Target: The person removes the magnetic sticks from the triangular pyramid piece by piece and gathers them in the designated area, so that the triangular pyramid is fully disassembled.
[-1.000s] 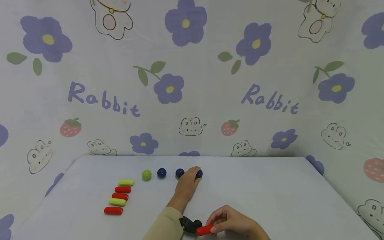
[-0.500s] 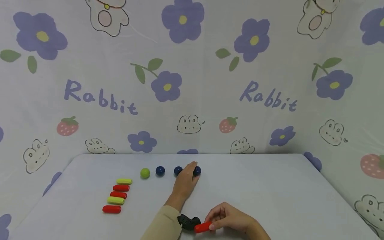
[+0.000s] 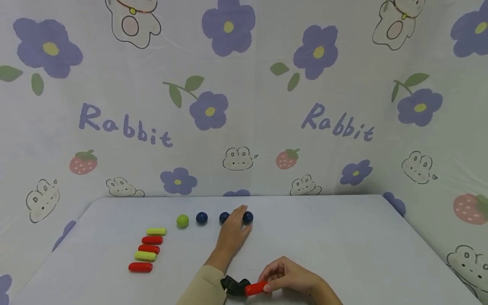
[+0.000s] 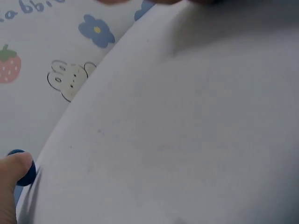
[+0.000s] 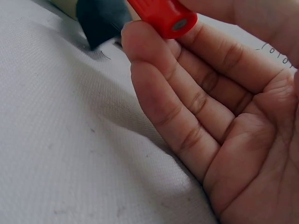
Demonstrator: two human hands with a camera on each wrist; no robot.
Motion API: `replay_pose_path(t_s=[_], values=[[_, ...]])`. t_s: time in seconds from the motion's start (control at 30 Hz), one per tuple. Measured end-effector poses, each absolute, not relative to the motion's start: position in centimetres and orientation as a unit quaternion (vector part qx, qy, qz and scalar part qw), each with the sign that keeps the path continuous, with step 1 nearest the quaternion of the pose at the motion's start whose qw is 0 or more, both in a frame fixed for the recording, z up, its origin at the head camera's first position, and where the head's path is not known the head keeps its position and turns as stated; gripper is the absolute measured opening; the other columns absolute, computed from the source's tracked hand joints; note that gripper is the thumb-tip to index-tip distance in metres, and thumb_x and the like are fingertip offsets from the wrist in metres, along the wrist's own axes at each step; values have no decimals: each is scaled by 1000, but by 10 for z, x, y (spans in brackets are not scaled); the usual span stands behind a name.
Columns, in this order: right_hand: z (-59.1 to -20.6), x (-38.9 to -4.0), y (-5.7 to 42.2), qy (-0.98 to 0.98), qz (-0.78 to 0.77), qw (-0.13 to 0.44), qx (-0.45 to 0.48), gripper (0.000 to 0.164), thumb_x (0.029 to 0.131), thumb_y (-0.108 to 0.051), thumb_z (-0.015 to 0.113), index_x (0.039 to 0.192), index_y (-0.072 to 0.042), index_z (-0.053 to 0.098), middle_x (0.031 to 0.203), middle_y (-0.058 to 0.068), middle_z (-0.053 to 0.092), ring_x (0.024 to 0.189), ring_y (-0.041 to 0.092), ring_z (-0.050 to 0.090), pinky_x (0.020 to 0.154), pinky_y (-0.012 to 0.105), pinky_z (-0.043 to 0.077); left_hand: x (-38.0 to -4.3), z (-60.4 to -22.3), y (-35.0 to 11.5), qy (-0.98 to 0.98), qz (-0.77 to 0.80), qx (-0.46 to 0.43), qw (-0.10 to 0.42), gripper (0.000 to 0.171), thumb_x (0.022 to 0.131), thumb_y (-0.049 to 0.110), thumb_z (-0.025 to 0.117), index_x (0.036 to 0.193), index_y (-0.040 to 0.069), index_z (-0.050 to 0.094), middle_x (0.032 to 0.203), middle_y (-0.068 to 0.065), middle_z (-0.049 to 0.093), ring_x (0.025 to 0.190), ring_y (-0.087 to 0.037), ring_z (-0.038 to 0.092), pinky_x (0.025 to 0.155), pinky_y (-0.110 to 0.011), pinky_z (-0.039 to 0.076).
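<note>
At the far middle of the table, my left hand stands around a dark blue ball, fingers behind it and thumb in front. The fingers are spread and the ball shows whole between them. In the left wrist view the thumb overlaps that ball. Nearer the front edge, my right hand pinches a short red rod between thumb and fingers. The right wrist view shows a grey disc in the end of this rod. A black wrist device on the left arm is just beside it.
Left of my hand lie another dark blue ball, partly covered, a dark blue ball and a green ball. Red rods and yellow rods form a column at left. A patterned cloth hangs behind the table.
My left fingers have loosened and shifted slightly left, baring more of the dark blue ball, which keeps its place in the row. The right hand still holds the red rod. The head view drifts slightly.
</note>
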State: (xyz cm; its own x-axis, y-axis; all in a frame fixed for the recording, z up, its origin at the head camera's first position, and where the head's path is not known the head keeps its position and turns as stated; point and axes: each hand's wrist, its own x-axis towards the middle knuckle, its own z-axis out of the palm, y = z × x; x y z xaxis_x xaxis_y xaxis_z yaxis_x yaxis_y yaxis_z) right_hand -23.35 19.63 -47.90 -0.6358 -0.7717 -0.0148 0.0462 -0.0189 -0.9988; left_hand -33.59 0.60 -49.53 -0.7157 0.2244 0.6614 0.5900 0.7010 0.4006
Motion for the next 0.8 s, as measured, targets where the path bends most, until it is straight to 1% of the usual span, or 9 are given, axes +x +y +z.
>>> replay_pose_path(t_s=[0.17,0.27,0.37,0.47,0.57,0.7,0.8], values=[[-477,-234,193,643,-645,311,-271,38,86,-7,62,107,23,52,79,-9,70,67,1,57,65,17,45,-321,-495,-7,-858,-367,-196,302,49,77,15,75,121,2,58,124,-10,59,117,-25,56,97,-38,46],[-475,-234,192,650,-644,317,-250,39,86,-8,63,109,21,53,79,-8,70,68,2,57,67,18,46,-303,-497,-18,-854,-388,-188,291,41,79,17,74,117,5,62,117,-7,63,109,-22,60,92,-37,49],[-474,-235,192,654,-641,324,-238,40,86,-9,63,111,20,53,80,-7,70,69,3,57,70,19,46,-279,-497,-31,-855,-419,-199,233,31,82,16,71,111,7,65,109,-2,67,100,-17,63,87,-34,52],[-473,-235,193,657,-638,323,-236,40,86,-9,63,111,20,53,81,-7,70,70,4,57,71,19,46,-256,-496,-41,-854,-452,-213,143,24,85,18,67,108,10,66,104,2,69,96,-13,64,85,-31,53],[-472,-234,194,658,-640,319,-238,39,87,-9,63,111,20,53,83,-6,71,71,4,58,73,20,46,-237,-494,-46,-845,-482,-225,58,24,89,24,62,108,9,66,104,1,69,96,-9,64,85,-27,53],[-473,-233,195,650,-646,318,-244,40,86,-8,62,112,21,51,83,-7,70,70,3,56,70,18,45,-219,-491,-48,-815,-519,-256,-9,28,92,27,58,108,6,66,103,-4,69,92,-5,65,83,-21,52],[-473,-232,194,648,-646,320,-245,40,86,-7,62,112,22,50,83,-7,70,70,3,55,68,17,45,-210,-489,-48,-798,-537,-271,-28,28,92,27,58,108,5,66,102,-6,70,90,-4,65,82,-18,51]])
